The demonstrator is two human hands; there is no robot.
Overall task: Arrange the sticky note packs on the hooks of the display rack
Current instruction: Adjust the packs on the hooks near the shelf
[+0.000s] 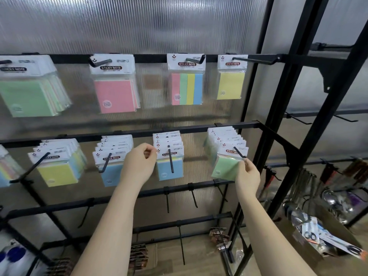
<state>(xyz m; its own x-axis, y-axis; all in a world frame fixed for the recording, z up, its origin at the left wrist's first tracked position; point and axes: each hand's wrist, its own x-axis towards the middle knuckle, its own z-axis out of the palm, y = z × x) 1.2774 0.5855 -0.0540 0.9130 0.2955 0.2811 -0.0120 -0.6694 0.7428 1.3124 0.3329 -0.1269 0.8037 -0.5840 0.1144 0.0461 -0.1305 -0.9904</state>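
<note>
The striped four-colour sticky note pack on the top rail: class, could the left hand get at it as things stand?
Probably yes. The left hand is below the striped four-colour sticky note pack, and nothing blocks the way up.

At the left edge, a green sticky note pack (23,90) on the top rail is blurred and cut off, as is a pale pack (6,172) below it. Small print on every pack label is too small to read. The left hand (137,166) hides part of the blue pack (111,172) behind it. Hanging utensils (318,196) at lower right blur together.
</note>
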